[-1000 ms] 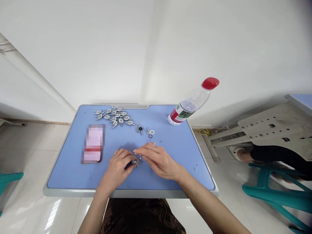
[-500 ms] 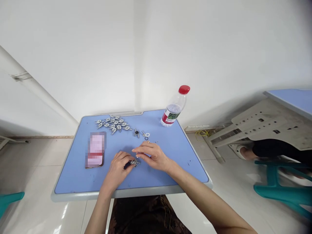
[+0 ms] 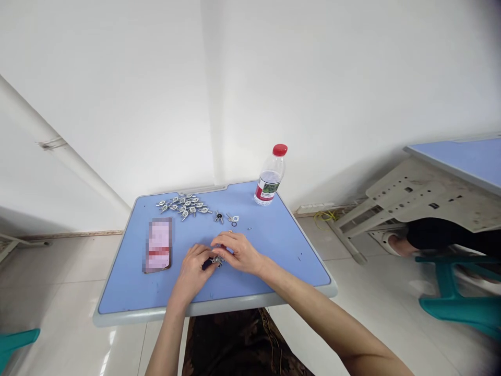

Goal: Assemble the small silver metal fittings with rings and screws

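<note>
Near the front middle of the blue desk (image 3: 274, 271), my left hand (image 3: 194, 269) grips a small silvery metal fitting (image 3: 217, 259) between thumb and fingers. My right hand (image 3: 237, 253) reaches over the fitting from the right, its thumb and fingers curled together at it. Whatever those fingertips pinch is hidden. Just beyond the hands lie a metal piece with a black centre (image 3: 219, 216), a flat metal plate with a hole (image 3: 235, 219) and a dark ring (image 3: 234, 224). Farther left is a pile of similar metal fittings (image 3: 183, 205).
A phone (image 3: 158, 245) with a blurred screen lies at the desk's left. A red-capped bottle (image 3: 268, 180) stands at the back right, near the wall. To the right are another desk (image 3: 442, 177), a teal stool (image 3: 450, 305) and a person's leg (image 3: 430, 237).
My right hand has come down and left onto the fitting, closing the gap to my left hand. My left hand keeps its grip. The camera view has shifted slightly.
</note>
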`<state>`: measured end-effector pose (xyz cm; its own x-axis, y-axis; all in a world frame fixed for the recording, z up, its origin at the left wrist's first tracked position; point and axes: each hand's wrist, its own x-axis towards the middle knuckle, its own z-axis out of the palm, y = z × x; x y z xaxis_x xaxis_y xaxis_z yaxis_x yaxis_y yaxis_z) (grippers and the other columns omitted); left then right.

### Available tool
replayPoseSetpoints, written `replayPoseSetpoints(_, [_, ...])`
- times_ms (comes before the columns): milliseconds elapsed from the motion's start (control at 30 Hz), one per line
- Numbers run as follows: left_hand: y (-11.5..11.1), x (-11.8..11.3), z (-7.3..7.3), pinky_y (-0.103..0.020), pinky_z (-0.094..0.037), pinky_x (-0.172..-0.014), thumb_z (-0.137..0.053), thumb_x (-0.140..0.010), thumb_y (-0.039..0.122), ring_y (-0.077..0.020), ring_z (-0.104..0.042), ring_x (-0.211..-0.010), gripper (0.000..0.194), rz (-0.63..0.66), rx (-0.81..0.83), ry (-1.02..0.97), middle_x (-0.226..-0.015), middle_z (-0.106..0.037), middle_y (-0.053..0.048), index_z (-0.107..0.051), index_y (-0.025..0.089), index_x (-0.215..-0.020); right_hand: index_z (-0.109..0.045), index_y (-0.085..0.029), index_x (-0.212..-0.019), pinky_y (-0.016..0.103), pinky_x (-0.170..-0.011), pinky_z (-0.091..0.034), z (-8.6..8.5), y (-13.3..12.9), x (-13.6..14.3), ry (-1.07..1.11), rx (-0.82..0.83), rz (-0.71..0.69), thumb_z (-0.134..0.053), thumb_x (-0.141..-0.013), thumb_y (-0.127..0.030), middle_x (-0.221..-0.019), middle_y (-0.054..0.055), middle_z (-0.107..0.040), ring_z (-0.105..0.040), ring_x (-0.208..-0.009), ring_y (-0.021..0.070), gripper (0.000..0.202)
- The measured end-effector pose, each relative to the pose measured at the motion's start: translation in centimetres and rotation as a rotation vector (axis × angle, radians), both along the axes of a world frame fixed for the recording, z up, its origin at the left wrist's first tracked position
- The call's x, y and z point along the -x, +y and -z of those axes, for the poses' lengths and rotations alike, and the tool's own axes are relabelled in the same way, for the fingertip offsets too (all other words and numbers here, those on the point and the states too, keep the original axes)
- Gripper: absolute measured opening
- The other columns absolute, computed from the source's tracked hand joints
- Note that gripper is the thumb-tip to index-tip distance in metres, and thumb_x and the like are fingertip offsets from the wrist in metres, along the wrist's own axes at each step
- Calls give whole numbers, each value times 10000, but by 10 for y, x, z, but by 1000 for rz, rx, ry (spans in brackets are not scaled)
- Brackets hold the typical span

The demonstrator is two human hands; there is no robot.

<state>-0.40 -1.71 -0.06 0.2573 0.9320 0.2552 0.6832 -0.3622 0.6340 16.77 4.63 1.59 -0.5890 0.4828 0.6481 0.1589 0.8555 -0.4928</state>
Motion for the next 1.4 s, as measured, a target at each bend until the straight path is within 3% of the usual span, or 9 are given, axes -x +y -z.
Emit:
replayPoseSetpoints(167, [0, -1, -1, -393, -430, -857, -624, -823, 213, -203, -565, -911, 103, -3, 8, -14, -934, -651, -28, -659, 209, -920, -599, -165, -1044, 240, -611, -453, 2, 4, -4, 32, -39, 55, -454, -947, -228, -730, 23, -641, -552, -621, 116, 186])
replayPoseSetpoints(367, [0, -1, -4, -373, -425, -869, -629, -817, 206, -196, -563, -924, 78, -14, 35, -57, -929, -650, -21, -661, 204, -888, -568, -162, -1161, 245, -664, -493, -9, 6, -12, 7, 133, -89, -391, -963, -225, -910, 61, -651, -581, -707, 109, 273])
replayPoseSetpoints(633, [2, 0, 1, -348, -447, -841, -641, -800, 216, -190, -579, -901, 71, -7, 19, -110, -893, -658, -31, -664, 183, -859, -635, -147, -924, 223, -570, -456, -3, 11, -9, 34, 51, 55, -506, -918, -300, -716, 24, -620, -524, -600, 107, 200])
replayPoseSetpoints(800, [2, -1, -1, -354, -450, -851, -653, -792, 216, -195, -580, -906, 75, -19, 9, -118, -894, -661, -37, -670, 181, -856, -594, -153, -1123, 274, -675, -498, -12, 9, -12, 9, 33, -44, -399, -956, -230, -913, 78, -659, -586, -737, 130, 268])
replayPoseSetpoints(967, [3, -1, -1, -353, -452, -854, -657, -792, 233, -196, -578, -916, 99, -15, 22, -116, -902, -666, -38, -678, 188, -878, -648, -172, -1039, 254, -645, -490, -11, 11, -10, 44, 68, -32, -467, -940, -271, -788, 40, -681, -589, -666, 122, 229])
replayPoseSetpoints(1167, [2, 0, -1, -352, -451, -852, -652, -793, 229, -197, -580, -917, 78, -13, 3, -119, -900, -665, -36, -670, 188, -858, -639, -159, -1066, 266, -638, -495, -7, 11, -11, 14, -15, 16, -476, -933, -268, -839, 66, -665, -581, -698, 137, 237])
replayPoseSetpoints(1300, [2, 0, -2, -352, -448, -856, -645, -797, 208, -196, -575, -919, 77, 0, 12, -109, -905, -661, -33, -667, 191, -869, -585, -161, -1182, 277, -682, -509, -10, 9, -12, 10, 67, -55, -399, -958, -219, -899, 68, -659, -592, -715, 125, 297])
replayPoseSetpoints(1400, [2, 1, 0, -355, -447, -856, -632, -810, 227, -194, -573, -916, 77, 10, 18, -103, -907, -654, -32, -666, 193, -870, -635, -171, -1106, 254, -650, -502, -9, 9, -11, 52, 131, -51, -441, -949, -253, -800, 39, -664, -589, -673, 117, 262])
